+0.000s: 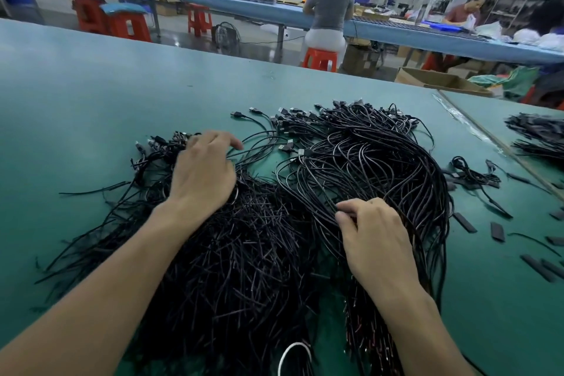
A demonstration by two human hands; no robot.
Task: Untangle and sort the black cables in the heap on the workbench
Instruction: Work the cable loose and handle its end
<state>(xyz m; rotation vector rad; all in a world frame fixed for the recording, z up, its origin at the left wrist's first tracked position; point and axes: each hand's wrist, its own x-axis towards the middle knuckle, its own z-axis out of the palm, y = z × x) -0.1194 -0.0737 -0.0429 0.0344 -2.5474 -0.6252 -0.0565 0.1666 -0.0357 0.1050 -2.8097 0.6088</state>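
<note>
A big heap of thin black cables (pixel 351 156) with USB plugs at their far ends lies on the green workbench (pixel 91 94). A second mass of cut black cable ends (pixel 238 253) spreads toward me. My left hand (pixel 203 171) lies palm down on the left bunch, fingers spread over the cables. My right hand (pixel 370 235) rests on the right side of the heap, its thumb and fingers pinched around a few black strands. A white loop of cable (pixel 294 357) shows at the bottom edge.
Short black sleeve pieces (pixel 497 232) and a small coiled cable (pixel 470 174) lie scattered at right. Another cable pile (pixel 537 137) sits on the adjoining bench at far right. Beyond, a person (pixel 329 9) sits on a red stool at a blue bench.
</note>
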